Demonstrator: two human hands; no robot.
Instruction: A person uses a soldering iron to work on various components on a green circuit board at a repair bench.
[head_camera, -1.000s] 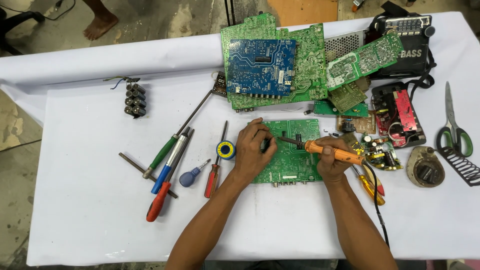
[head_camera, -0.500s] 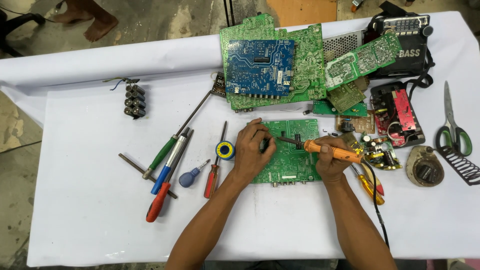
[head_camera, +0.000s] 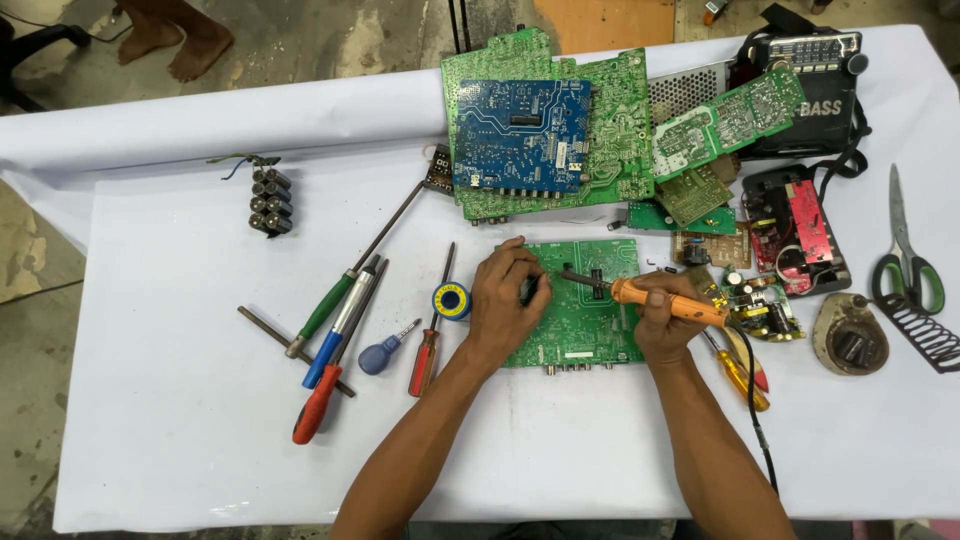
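left hand (head_camera: 508, 300) on green circuit board (head_camera: 580, 318) — right hand (head_camera: 662, 322) grips soldering iron (head_camera: 650, 297)

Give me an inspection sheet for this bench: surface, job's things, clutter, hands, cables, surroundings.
Surface: table under a white sheet.
Job's things: green circuit board; orange-handled soldering iron, tip on it.
Clutter: screwdrivers, solder spool, stacked boards, battery pack, scissors, black radio.
Hands: left hand rests on the board; right hand grips the iron.
Cables: black cord runs off the near edge.
Surroundings: concrete floor; another person's bare feet.
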